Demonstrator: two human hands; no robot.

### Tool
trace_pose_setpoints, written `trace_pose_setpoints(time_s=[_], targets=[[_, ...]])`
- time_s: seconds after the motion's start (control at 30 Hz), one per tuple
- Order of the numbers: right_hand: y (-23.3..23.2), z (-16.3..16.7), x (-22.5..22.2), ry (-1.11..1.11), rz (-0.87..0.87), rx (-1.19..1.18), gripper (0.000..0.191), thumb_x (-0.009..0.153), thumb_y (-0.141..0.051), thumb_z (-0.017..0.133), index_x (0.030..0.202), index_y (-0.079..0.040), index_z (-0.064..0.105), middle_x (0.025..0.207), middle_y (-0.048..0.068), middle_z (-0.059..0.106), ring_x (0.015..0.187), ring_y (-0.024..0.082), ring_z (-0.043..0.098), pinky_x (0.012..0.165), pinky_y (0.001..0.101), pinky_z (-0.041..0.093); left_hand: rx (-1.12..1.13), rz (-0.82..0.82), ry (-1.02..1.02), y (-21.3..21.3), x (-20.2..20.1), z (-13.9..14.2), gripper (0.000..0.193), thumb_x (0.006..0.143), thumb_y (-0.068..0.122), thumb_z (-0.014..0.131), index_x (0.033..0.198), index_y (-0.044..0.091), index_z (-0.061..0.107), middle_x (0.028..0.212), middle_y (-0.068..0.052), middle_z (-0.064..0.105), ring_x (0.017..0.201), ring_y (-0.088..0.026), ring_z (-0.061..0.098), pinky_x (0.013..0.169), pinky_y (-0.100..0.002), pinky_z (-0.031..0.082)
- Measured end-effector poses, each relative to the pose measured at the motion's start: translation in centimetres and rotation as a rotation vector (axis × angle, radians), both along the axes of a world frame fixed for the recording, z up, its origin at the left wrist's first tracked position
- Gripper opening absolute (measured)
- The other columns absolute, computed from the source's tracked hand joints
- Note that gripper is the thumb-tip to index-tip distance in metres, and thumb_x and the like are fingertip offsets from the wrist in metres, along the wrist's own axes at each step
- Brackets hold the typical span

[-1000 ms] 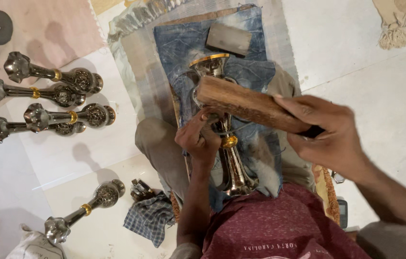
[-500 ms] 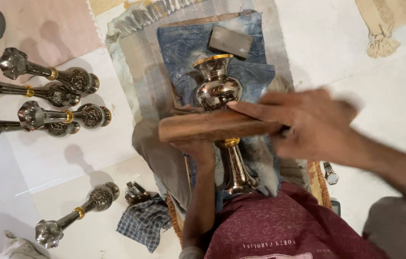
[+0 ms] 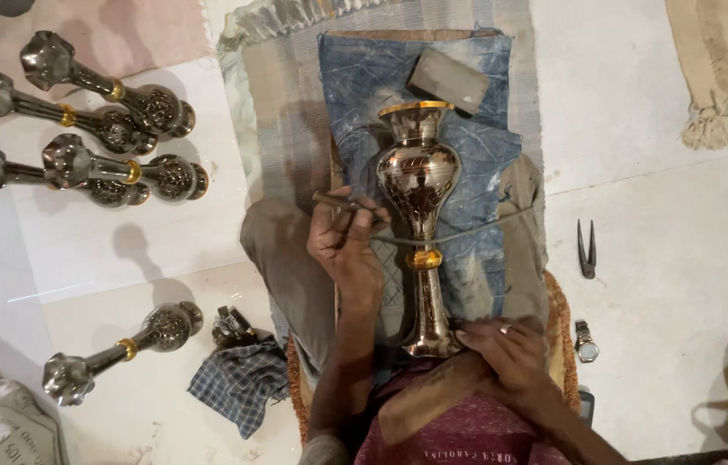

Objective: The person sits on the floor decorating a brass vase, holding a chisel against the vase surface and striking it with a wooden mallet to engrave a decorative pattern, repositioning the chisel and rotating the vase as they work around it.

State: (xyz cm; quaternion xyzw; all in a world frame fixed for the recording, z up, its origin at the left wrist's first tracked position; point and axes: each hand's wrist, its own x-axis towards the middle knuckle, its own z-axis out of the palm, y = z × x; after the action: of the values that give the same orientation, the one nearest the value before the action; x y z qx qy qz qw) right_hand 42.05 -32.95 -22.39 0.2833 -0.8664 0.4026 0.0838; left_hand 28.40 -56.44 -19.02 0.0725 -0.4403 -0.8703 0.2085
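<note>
Vase (image 3: 420, 185) is laid flat on a blue cloth (image 3: 355, 86) over the person's lap, with its gold rim pointing away and its foot close to the body. It is shiny and dark, with a gold ring around its thin neck.

A thin tool (image 3: 342, 204) is gripped in the left hand (image 3: 348, 241), with the fingers curled tight around it. The tip of the tool is held just beside the round belly of the vase. The right hand (image 3: 506, 344) is rested by the foot of the vase, on top of a wooden block (image 3: 428, 400). Its fingers are bent down over the wood, but it cannot be told if the block is truly gripped.

A grey block (image 3: 450, 80) is set on the cloth near the top edge, just past the vase's rim. More vases (image 3: 80, 129) are laid on the floor at the left, four close together and one apart, nearer the body. A checked rag (image 3: 239, 383) is seen on the floor beside that one. Small pliers (image 3: 586, 250) and a watch (image 3: 585, 342) are laid on the floor at the right. A fringed mat (image 3: 725, 60) is seen in the top right corner.
</note>
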Motion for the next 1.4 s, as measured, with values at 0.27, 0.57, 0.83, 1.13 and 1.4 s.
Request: trace_pose_setpoints(time_s=[0.27,0.57,0.83,1.13,1.4], targets=[[-0.6,1.8,-0.7,0.190,0.044,0.213,0.037,0.080,-0.022,0.072,0.113,-0.005,0.074,0.095,0.009,0.076,0.081,0.021,0.074,0.079,0.0440,0.062,-0.444,-0.117,0.104,1.5,-2.1,4.9,0.027,0.099,-0.013,0.063,0.124,-0.005,0.067,0.105,-0.013,0.072,0.091,-0.022,0.076,0.077,-0.034,0.066],[0.4,3.9,0.3,-0.211,-0.061,0.022,0.051,0.059,-0.016,0.084,0.107,-0.004,0.075,0.097,0.014,0.080,0.067,0.020,0.077,0.057,0.0357,0.062,-1.139,-0.494,0.433,1.0,-7.8,10.1,0.054,0.083,-0.012,0.061,0.135,0.001,0.060,0.118,-0.016,0.073,0.102,-0.017,0.074,0.091,-0.029,0.062],[2.9,0.8,0.4,-0.892,-0.738,-0.450,0.026,0.084,-0.002,0.078,0.109,0.003,0.073,0.091,0.019,0.075,0.072,0.025,0.072,0.063,0.0369,0.057,-1.515,-0.901,0.656,2.9,-13.1,11.2,0.047,0.082,-0.013,0.065,0.123,0.008,0.075,0.085,-0.011,0.077,0.059,-0.021,0.068,0.048,-0.037,0.046],[3.1,1.5,-2.1,-0.621,-0.529,-0.488,0.075,0.077,0.004,0.075,0.148,0.004,0.051,0.122,0.020,0.070,0.105,0.025,0.070,0.091,0.0361,0.058,-1.519,-1.269,0.688,4.4,-15.7,13.9,0.043,0.065,0.004,0.065,0.107,0.002,0.077,0.083,-0.014,0.075,0.066,-0.028,0.068,0.064,-0.043,0.053],[2.6,0.3,-3.0,-0.180,-0.659,-0.423,0.043,0.080,0.009,0.077,0.121,0.000,0.066,0.101,0.016,0.075,0.083,0.019,0.074,0.075,0.0271,0.060,-1.496,-1.282,0.735,4.7,-16.0,12.9,0.043,0.069,-0.002,0.068,0.109,0.008,0.079,0.084,-0.009,0.077,0.065,-0.022,0.070,0.059,-0.041,0.053]])
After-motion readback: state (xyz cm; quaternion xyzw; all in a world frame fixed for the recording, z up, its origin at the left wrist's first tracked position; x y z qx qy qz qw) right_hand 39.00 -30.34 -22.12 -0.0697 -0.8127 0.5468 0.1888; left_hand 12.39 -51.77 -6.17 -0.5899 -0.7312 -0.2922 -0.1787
